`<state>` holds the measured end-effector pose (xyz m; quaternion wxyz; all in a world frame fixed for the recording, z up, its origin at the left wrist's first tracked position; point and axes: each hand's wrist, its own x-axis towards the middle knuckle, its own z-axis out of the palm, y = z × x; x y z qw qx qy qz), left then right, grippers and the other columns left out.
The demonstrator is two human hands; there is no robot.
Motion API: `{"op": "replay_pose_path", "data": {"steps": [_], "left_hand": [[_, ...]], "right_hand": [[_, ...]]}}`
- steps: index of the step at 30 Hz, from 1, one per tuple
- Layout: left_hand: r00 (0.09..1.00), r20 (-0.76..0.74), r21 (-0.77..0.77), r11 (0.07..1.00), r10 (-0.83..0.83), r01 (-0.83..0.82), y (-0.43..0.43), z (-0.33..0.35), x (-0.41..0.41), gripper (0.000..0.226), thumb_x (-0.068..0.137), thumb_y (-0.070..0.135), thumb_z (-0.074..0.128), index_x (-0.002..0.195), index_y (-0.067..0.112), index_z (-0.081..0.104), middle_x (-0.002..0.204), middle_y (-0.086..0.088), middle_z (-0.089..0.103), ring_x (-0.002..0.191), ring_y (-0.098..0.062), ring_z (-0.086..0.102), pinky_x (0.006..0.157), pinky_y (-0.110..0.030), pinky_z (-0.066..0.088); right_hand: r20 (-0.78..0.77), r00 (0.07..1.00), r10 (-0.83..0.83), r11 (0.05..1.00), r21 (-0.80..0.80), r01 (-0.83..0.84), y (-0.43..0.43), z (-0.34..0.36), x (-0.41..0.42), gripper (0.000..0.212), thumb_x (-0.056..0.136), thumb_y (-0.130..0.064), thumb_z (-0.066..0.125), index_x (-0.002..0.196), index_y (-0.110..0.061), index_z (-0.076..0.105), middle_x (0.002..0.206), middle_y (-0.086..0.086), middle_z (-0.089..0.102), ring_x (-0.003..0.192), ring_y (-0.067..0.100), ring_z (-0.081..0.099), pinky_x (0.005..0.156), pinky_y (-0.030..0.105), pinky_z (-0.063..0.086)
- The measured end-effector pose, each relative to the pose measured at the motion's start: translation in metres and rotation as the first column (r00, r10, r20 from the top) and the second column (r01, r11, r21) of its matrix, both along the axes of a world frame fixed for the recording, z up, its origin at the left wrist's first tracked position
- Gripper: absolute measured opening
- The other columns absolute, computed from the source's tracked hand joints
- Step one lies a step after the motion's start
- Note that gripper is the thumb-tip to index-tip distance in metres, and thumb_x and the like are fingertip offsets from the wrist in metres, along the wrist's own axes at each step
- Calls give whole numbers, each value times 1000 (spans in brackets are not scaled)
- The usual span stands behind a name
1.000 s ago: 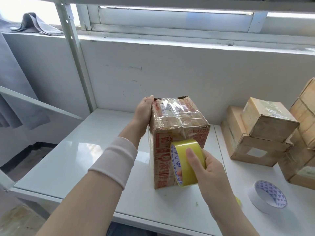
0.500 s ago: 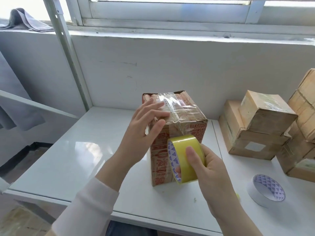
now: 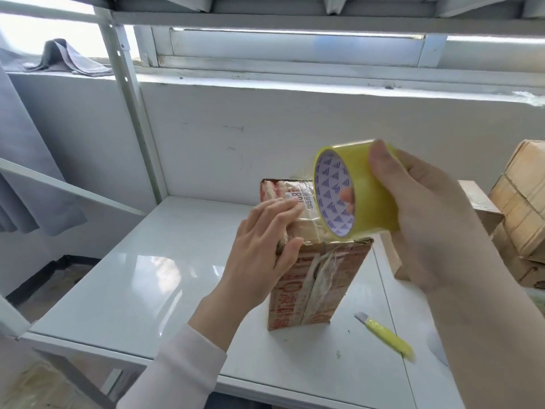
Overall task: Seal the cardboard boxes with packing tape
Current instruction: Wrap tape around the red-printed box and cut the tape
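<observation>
A red-printed cardboard box (image 3: 309, 287) stands upright on the white table (image 3: 141, 278), its top and front face covered with wrinkled clear tape. My left hand (image 3: 262, 252) rests flat on the box's top left edge, fingers straight and thumb against the front face. My right hand (image 3: 421, 219) holds a yellow roll of packing tape (image 3: 354, 190) in the air above the box's top right corner, thumb on the outside and fingers through the core.
A yellow utility knife (image 3: 386, 335) lies on the table right of the box. More cardboard boxes (image 3: 519, 202) are stacked at the right edge. A wall stands close behind, and a metal rack post (image 3: 132, 113) rises at the left.
My right hand has lifted the tape roll from the box's front face to above its top. My left hand has slid down onto the top left edge. The knife is now in view.
</observation>
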<state>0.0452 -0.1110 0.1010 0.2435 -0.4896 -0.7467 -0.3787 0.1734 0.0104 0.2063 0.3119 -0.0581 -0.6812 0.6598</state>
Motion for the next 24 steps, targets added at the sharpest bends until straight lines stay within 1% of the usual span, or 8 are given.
{"op": "replay_pose_path", "data": {"steps": [4, 6, 10, 13, 15, 17, 21, 24], "left_hand": [[998, -51, -71, 997, -22, 18, -8, 3, -5, 55, 85, 50, 51, 122, 11, 59, 134, -2, 52, 129, -20, 38, 108, -39, 33], [993, -114, -107, 994, -19, 6, -10, 3, -8, 63, 79, 54, 58, 122, 9, 58, 132, -4, 53, 127, -22, 39, 108, -37, 33], [976, -215, -65, 998, -39, 25, 1, 7, -15, 54, 80, 46, 60, 111, 2, 63, 120, -8, 60, 117, -22, 43, 102, -34, 38], [931, -365, -68, 998, -31, 7, 10, 5, -28, 45, 82, 39, 64, 108, 2, 64, 116, -9, 62, 113, -22, 45, 98, -35, 40], [879, -476, -33, 999, 11, -30, 16, -1, -39, 39, 81, 26, 72, 111, 5, 60, 119, -7, 58, 112, -23, 46, 100, -33, 38], [836, -547, 6, 999, 38, -41, 22, -13, -48, 37, 84, 26, 69, 112, 8, 52, 122, -4, 48, 110, -24, 45, 102, -32, 35], [829, -553, -39, 991, 83, -126, 29, -61, -57, 51, 70, 19, 81, 106, 11, 47, 118, -3, 43, 106, -24, 45, 98, -34, 37], [856, -501, -65, 981, 128, -185, 26, -103, -56, 56, 62, 6, 83, 104, 12, 47, 116, -4, 43, 105, -23, 44, 98, -34, 36]], "right_hand": [[12, 1000, 22, 997, 77, -23, -3, -9, 3, 41, 70, -56, 58, 90, -21, 66, 70, -1, 73, 63, 10, 68, 62, 27, 55], [-3, 998, 60, 995, 76, -60, -6, -21, 7, 46, 68, -59, 59, 92, -21, 66, 72, 2, 73, 66, 11, 69, 60, 21, 54], [-60, 994, 89, 995, 51, -86, -5, -34, 3, 30, 74, -52, 63, 88, -26, 68, 74, 3, 74, 72, 13, 70, 61, 18, 52], [-112, 989, 102, 994, 47, -97, 0, -42, -3, 28, 78, -49, 61, 90, -25, 67, 75, 4, 73, 74, 15, 70, 63, 19, 52], [-141, 981, 136, 990, 56, -130, 3, -49, -3, 30, 77, -55, 64, 92, -29, 68, 76, 5, 73, 76, 17, 70, 66, 19, 53], [-139, 979, 152, 987, 80, -142, 5, -65, -1, 32, 77, -57, 63, 95, -31, 67, 77, 3, 73, 78, 16, 70, 71, 17, 52], [-38, 992, 122, 992, 15, -121, 3, -117, 10, 32, 74, -57, 66, 96, -33, 66, 81, 4, 74, 84, 15, 69, 73, 12, 49], [65, 990, 124, 991, -56, -120, -1, -163, 18, 26, 77, -43, 67, 95, -24, 69, 87, 9, 74, 90, 22, 68, 81, 22, 49]]}}
